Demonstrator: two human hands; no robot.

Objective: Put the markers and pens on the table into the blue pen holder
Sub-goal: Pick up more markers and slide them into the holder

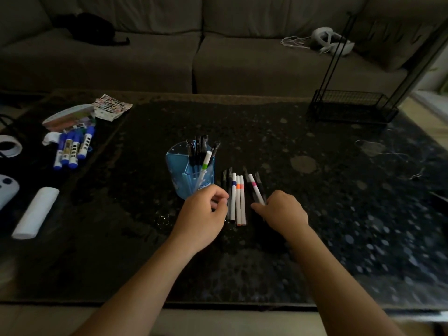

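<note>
Head view, step: A person is working midway through the job, judging by the dark pens (197, 146) and a green-banded marker (206, 161) already standing in the blue pen holder (180, 166), while a row of markers (238, 202) is lying on the table (339, 226) just to the holder's right.
Left hand: The left hand (202, 210) is hovering at the holder's near side, fingers curled in; whether they are pinching anything cannot be told.
Right hand: The right hand (282, 213) is bending its fingers over the lower end of the pink-banded marker (254, 189); a closed grip cannot be confirmed.
Next move: This is likely calling for lifting that marker, tipping it upright and dropping it into the holder.
Room: Open tabletop is lying to the right; the wire rack (351, 107) is standing well apart, and the near edge is running under the forearms.
</note>
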